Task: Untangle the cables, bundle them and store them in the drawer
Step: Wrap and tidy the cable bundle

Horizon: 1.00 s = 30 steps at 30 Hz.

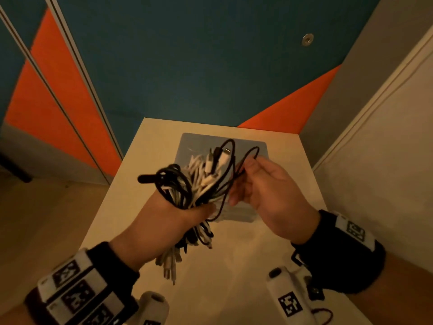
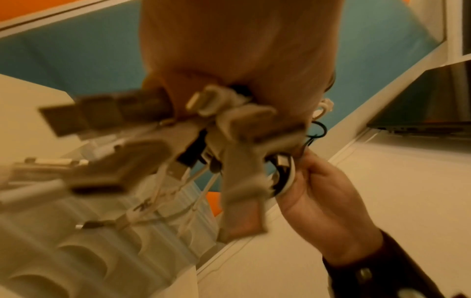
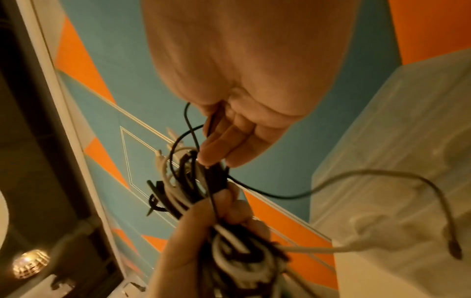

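A clear plastic box (image 1: 262,146) sits on the table (image 1: 150,146), behind the cables (image 1: 187,184). Left hand (image 1: 168,221) grips the one tangled bunch; right hand (image 1: 269,188) pinches one black strand (image 1: 230,146).

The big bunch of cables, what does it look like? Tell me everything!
The bunch of cables is a messy tangle of black and white cords, held up in the air above a pale table. The left hand grips it round the middle. Loops stick out on top; plug ends dangle below the fist. The right hand pinches one thin black cable that loops out of the tangle.
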Each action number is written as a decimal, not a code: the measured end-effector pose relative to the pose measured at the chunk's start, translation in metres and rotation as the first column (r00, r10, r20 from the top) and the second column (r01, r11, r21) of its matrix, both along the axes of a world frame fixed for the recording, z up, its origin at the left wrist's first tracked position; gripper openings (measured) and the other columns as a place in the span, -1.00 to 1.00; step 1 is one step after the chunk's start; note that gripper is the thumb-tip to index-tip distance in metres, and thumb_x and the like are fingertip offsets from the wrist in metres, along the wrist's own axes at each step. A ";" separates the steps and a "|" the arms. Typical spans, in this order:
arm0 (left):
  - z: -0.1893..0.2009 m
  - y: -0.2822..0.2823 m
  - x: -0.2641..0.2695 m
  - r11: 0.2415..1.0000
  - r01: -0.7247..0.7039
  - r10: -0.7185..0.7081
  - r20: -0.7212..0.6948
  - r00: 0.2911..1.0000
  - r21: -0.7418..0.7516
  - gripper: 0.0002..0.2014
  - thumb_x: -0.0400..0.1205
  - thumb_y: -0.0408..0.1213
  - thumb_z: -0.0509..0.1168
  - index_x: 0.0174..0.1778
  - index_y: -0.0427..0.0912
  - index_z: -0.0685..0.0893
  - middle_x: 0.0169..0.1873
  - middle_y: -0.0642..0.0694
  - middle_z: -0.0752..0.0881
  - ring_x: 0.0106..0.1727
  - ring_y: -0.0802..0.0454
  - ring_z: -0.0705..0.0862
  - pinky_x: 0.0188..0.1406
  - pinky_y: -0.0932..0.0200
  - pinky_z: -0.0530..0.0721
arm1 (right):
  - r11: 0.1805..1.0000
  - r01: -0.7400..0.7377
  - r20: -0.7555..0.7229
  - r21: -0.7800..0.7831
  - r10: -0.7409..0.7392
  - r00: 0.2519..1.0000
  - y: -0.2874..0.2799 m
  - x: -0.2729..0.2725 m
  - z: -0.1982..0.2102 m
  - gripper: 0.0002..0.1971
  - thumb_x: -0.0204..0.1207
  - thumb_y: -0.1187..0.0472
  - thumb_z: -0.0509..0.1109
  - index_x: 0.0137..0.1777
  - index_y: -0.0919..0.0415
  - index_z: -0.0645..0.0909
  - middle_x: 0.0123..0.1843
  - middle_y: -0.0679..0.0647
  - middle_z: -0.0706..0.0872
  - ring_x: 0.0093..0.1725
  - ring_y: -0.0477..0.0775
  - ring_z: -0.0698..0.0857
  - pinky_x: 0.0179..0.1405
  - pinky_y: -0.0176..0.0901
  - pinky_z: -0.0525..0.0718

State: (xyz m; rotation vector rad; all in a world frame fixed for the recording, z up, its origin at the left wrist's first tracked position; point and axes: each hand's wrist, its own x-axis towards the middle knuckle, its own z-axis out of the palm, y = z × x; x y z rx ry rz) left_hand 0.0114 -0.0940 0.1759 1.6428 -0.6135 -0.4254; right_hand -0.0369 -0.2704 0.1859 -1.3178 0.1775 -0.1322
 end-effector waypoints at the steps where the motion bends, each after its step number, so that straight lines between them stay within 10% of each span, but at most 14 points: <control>1: -0.001 -0.003 -0.001 1.000 0.007 -0.007 -0.006 1.000 -0.018 -0.60 0.53 -0.46 0.47 0.03 0.21 0.70 -0.13 0.31 0.81 -0.07 0.34 0.76 -0.17 0.47 0.64 | 0.999 0.004 0.009 0.043 -0.004 1.000 0.003 0.001 0.002 -0.69 0.46 0.04 0.21 -0.10 0.30 0.60 -0.32 0.20 0.71 -0.43 0.08 0.67 -0.43 -0.15 0.67; 14: -0.012 -0.016 0.006 0.976 0.029 -0.057 -0.128 0.990 -0.216 -0.69 0.56 -0.57 0.39 0.10 -0.11 0.73 -0.02 -0.05 0.79 0.08 -0.03 0.75 0.10 -0.04 0.71 | 0.967 0.006 -0.033 0.253 0.002 0.999 0.012 0.006 0.007 -0.72 0.61 0.10 0.14 -0.15 0.25 0.59 -0.36 0.13 0.71 -0.42 0.01 0.67 -0.40 -0.18 0.66; 21: -0.003 -0.012 0.011 0.967 -0.027 -0.015 -0.163 0.987 -0.252 -0.65 0.53 -0.51 0.43 0.14 -0.02 0.73 -0.07 -0.12 0.84 -0.04 -0.15 0.82 -0.16 -0.04 0.81 | 0.981 0.003 0.043 -0.193 0.005 0.999 -0.007 0.001 -0.026 -0.67 0.51 -0.22 0.35 0.03 0.00 0.70 -0.20 0.04 0.63 -0.18 -0.01 0.62 -0.21 -0.17 0.62; 26: 0.002 -0.004 0.020 0.947 -0.084 -0.009 -0.287 0.958 -0.311 -0.86 0.40 -0.44 0.52 -0.26 -0.13 0.75 -0.34 -0.21 0.76 -0.25 -0.13 0.80 -0.25 0.07 0.77 | 0.671 -0.304 -0.166 -0.676 0.262 0.951 -0.015 -0.011 -0.079 -0.54 0.54 -0.07 0.36 0.43 -0.04 0.50 0.35 -0.12 0.62 0.38 -0.10 0.57 0.42 0.02 0.53; 30: 0.004 0.003 0.025 0.946 -0.129 0.032 -0.311 0.950 -0.299 -0.90 0.40 -0.39 0.50 -0.28 -0.11 0.76 -0.35 -0.25 0.75 -0.29 -0.14 0.78 -0.29 0.06 0.75 | 0.673 -0.401 -0.279 -0.621 0.289 0.916 -0.015 -0.019 -0.082 -0.84 0.65 0.11 0.28 -0.01 -0.19 0.66 -0.05 -0.10 0.76 0.03 -0.13 0.72 0.24 0.07 0.64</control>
